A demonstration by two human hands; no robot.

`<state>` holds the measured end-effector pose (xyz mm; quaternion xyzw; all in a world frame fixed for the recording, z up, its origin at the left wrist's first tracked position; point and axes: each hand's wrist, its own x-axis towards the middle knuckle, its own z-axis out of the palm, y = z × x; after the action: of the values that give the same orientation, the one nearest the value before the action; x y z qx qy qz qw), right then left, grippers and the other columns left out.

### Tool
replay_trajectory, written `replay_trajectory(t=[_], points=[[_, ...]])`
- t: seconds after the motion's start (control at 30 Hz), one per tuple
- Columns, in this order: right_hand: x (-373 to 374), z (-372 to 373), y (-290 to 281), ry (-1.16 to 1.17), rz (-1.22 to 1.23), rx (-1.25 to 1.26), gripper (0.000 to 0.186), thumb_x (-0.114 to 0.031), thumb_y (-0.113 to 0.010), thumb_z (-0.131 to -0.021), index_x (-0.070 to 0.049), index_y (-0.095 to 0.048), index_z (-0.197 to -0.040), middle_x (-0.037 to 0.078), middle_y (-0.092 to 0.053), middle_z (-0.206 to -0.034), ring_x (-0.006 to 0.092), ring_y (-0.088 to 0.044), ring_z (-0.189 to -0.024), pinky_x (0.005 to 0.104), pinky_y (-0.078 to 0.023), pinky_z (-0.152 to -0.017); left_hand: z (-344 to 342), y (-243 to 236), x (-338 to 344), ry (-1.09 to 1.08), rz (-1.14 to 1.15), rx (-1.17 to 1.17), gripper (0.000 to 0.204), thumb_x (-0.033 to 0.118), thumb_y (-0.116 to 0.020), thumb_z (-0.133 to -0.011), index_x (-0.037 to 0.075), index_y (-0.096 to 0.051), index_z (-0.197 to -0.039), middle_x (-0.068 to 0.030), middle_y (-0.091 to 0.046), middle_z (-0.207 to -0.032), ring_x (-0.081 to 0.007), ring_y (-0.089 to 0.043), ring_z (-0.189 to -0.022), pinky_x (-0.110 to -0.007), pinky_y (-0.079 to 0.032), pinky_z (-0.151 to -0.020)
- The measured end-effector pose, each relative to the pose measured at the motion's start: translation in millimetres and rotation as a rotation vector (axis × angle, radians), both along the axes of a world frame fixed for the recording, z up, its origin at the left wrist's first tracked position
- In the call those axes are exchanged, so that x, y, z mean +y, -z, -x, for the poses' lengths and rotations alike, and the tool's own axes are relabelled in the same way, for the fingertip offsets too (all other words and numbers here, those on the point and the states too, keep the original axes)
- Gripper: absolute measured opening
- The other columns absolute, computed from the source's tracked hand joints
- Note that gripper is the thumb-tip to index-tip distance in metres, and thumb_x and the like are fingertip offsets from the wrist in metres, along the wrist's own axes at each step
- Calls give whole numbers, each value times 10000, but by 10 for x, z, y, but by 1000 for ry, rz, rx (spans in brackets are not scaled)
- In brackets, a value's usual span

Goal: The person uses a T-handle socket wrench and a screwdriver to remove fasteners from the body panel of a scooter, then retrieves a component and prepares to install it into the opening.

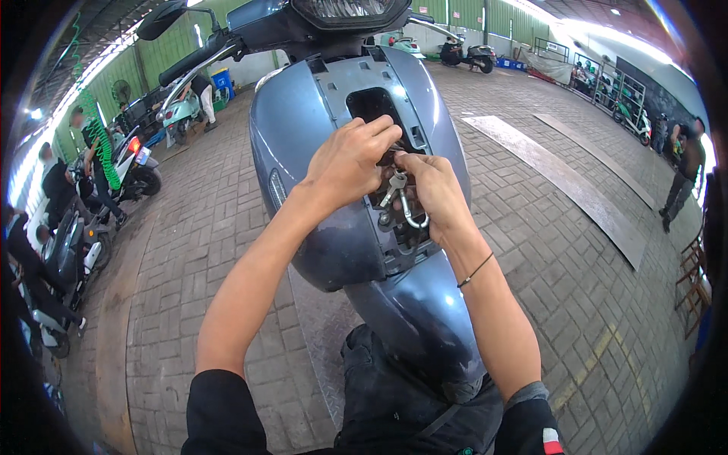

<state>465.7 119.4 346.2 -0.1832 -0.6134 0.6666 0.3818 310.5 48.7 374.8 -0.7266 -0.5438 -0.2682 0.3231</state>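
Note:
The blue-grey scooter (pixel 284 106) stands in front of me, its front centre cover off and the inner frame (pixel 356 76) bare. My left hand (pixel 350 161) has its fingers bent over the middle of the narrow opening (pixel 370 105). Opposite it, my right hand (pixel 436 189) pinches with thumb and forefinger at the same spot. The fingers of both hands hide what they grip. A key (pixel 394 184) and a silver carabiner (pixel 409 211) hang just beside my right fingers. What they hang from is covered. Dark parts and bolts show lower in the opening.
The front mudguard (pixel 425 303) juts toward my legs. Metal plates (pixel 557 178) lie on the brick floor to the right. At the left, people work by other scooters (pixel 140 171) near a coiled green hose (pixel 106 148). Another person (pixel 685 171) stands at far right.

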Motion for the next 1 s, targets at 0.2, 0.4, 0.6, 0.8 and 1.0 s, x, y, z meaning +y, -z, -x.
replay_trajectory(t=[0.2, 0.4, 0.6, 0.8, 1.0], points=[[-37, -68, -17, -7, -4, -39, 303, -216, -596, -1042, 31, -717, -915, 65, -655, -705, 117, -596, -528, 266, -456, -470, -26, -4, -16, 13, 12, -25, 405, -4, -813, -657, 40, -580, -985, -96, -587, -952, -346, -595, -855, -452, -505, -747], [-19, -60, 28, -120, 189, 35, 311, -237, -567, -1053, 21, -714, -962, 85, -680, -755, 146, -613, -552, 262, -476, -492, -15, -5, -25, 23, 0, -12, 417, 0, -807, -643, 38, -572, -986, -97, -581, -947, -348, -596, -861, -460, -507, -748], [-19, 51, 162, -248, 448, 222, 277, -241, -536, -1065, -17, -689, -1008, 64, -672, -768, 170, -635, -604, 273, -510, -523, 16, 1, -22, 39, -13, -34, 416, -15, -789, -637, 34, -558, -979, -101, -575, -939, -352, -598, -857, -469, -504, -750], [-67, 114, 279, -322, 578, 370, 283, -265, -502, -1080, -32, -656, -1036, 50, -678, -775, 172, -645, -588, 279, -537, -530, -27, -8, -30, 47, -8, -54, 424, -24, -773, -630, 31, -558, -991, -101, -570, -931, -359, -593, -843, -469, -493, -732], [-131, 48, 213, -203, 339, 258, 365, -334, -511, -1087, -22, -681, -1004, 68, -688, -762, 157, -645, -568, 268, -520, -506, 9, -12, -32, 31, -9, -13, 412, 5, -782, -649, 37, -570, -1001, -102, -572, -942, -354, -583, -835, -467, -501, -742]])
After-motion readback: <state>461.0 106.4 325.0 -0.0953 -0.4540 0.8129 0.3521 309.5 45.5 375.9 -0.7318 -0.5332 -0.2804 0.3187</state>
